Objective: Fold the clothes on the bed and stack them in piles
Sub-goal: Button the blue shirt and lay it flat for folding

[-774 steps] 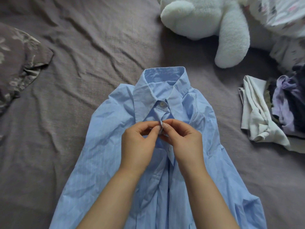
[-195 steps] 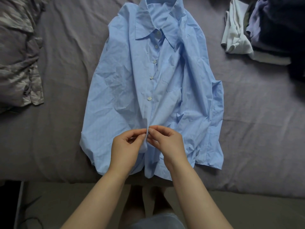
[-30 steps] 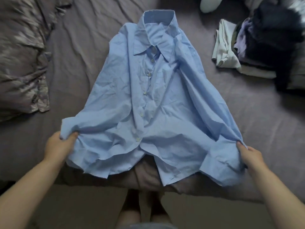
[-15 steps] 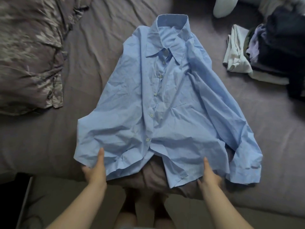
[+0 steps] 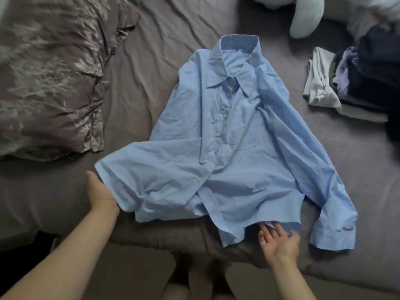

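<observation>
Hands low at the near edge of the bed (image 5: 65, 191): left hand (image 5: 100, 192) lies against the shirt's left hem corner with its fingers hidden under the cloth, so whether it grips or only lifts cannot be told; right hand (image 5: 278, 241) is palm-up, fingers relaxed and spread, fingertips touching the hem underside, grasping nothing. Blue shirt (image 5: 227, 148) lies front-up and buttoned, collar (image 5: 236, 53) toward the far side, hem at the bed edge, right sleeve (image 5: 333, 213) trailing toward the near right, cuff just beside the right hand. Judgement: thin woven cloth, light, limp, creases readily, no rigidity except some body in collar, cuff and button placket; it will sag and slide between holds. Best taken at the two hem corners or at shoulder seams, cloth kept taut between both hands, sleeves laid in before folding. Unsorted clothes heap (image 5: 357, 83) sits well apart at far right; patterned pillow (image 5: 49, 79) at left; plush toy (image 5: 307, 16) at top. Writing: no brand, label or legible text visible on any item
</observation>
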The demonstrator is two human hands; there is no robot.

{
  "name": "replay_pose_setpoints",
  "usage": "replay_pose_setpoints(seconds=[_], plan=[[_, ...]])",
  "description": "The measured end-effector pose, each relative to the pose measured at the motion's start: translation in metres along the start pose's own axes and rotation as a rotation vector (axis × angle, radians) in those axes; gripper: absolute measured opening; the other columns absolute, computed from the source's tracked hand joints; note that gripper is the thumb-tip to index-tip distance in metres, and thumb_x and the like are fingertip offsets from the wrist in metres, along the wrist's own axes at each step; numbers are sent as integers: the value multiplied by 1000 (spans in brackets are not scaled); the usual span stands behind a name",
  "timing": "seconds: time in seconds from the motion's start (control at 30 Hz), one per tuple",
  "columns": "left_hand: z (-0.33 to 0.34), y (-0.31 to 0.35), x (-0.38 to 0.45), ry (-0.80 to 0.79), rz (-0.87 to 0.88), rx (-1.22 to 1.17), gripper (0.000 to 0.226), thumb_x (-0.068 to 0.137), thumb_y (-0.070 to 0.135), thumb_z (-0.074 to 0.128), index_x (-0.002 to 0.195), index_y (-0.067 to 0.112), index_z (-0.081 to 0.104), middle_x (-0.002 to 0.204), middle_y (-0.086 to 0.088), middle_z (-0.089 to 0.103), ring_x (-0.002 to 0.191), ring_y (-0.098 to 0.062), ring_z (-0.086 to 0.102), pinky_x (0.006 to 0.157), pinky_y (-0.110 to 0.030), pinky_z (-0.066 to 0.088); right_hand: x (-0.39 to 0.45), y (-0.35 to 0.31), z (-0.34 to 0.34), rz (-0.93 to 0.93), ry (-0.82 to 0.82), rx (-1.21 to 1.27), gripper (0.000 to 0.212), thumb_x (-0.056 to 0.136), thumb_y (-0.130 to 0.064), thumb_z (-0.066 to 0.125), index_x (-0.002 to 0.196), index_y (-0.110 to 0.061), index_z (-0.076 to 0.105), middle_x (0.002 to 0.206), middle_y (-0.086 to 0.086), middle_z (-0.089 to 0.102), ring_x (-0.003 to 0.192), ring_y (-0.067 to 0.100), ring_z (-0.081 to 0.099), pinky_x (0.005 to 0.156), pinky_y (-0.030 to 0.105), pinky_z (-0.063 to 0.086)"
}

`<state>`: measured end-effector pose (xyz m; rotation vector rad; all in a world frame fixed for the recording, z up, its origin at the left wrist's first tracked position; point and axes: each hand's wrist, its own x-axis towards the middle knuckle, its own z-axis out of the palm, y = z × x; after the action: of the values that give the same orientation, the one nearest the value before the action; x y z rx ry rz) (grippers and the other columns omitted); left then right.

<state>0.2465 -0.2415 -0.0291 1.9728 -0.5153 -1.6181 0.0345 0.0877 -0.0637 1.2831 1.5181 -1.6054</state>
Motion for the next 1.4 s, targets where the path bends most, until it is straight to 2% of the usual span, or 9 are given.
replay_pose_setpoints(seconds=[0.2,0.4,0.5,0.57,0.7,0.87,1.07,1.23,1.4], plan=[[-25,-80,-5,-212,-292,219,60,78,50,69,126,17,54,119,3,62,107,-20,58,88,-39,50,4,-10,-28,-127,226,-7,15,84,-8,70,98,-3,68,96,11,62,85,20,55,85,28,43],[-40,-127,-36,-201,-384,498,27,90,10,62,111,-8,60,89,-21,66,76,-32,63,56,-31,53,-5,-16,-71,-473,430,-266,23,88,11,53,75,-9,51,68,12,51,46,10,59,47,15,53],[-54,-154,-52,-123,-393,606,29,92,1,55,118,-12,54,104,-26,62,82,-31,58,73,-36,51,-6,-17,-90,-438,530,-281,9,88,5,57,92,-2,52,56,9,55,29,3,51,46,19,53],[-57,-167,-62,-44,-396,649,33,89,2,59,118,-13,54,110,-27,60,90,-34,58,80,-39,47,-2,-16,-101,-337,568,-329,21,83,-2,69,97,4,55,67,20,65,44,13,62,42,24,51],[-46,-183,-76,-21,-378,588,50,81,6,72,123,-13,52,120,-25,60,107,-40,59,90,-40,46,-1,-23,-96,-382,499,-805,71,80,-16,71,140,-2,37,139,29,42,124,43,45,99,50,40],[-37,-205,-84,-8,-377,711,54,80,7,74,123,-16,50,124,-27,57,112,-42,56,89,-40,46,14,-48,-63,-751,383,-1140,84,69,-54,51,141,-12,44,148,20,30,134,40,32,107,53,29],[-27,-216,-104,-4,-320,950,81,83,24,70,143,-7,26,138,-27,45,125,-38,47,99,-36,40,55,-79,-63,-285,310,-1301,37,92,-21,59,118,6,58,125,25,55,110,40,54,83,36,44],[-3,-186,-115,278,163,1044,87,75,25,77,144,4,29,140,-30,31,126,-47,35,105,-54,26,53,-89,-89,-171,448,-1616,47,86,-31,59,126,-6,57,131,20,51,117,35,51,94,38,46],[67,-129,-86,41,796,1100,51,80,11,70,128,5,53,141,-21,34,125,-42,37,104,-57,29,37,-121,-25,-814,311,-1401,38,84,-15,59,121,-7,58,127,20,51,117,38,47,98,47,38]])
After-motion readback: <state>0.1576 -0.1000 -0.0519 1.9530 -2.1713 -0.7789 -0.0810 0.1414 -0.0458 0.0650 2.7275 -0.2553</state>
